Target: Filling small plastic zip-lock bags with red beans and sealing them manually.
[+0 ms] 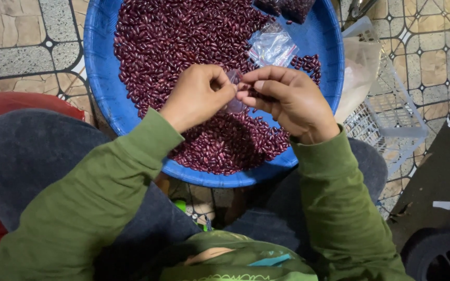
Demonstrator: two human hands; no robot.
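From the head view, the left hand (pixel 200 95) and right hand (pixel 289 101) meet over the middle of a blue basin (pixel 100 83), both pinching one small clear bag (pixel 234 91) by its top. Red beans (pixel 183 36) fill the basin (another clear bag (pixel 272 47) lies near its far edge).
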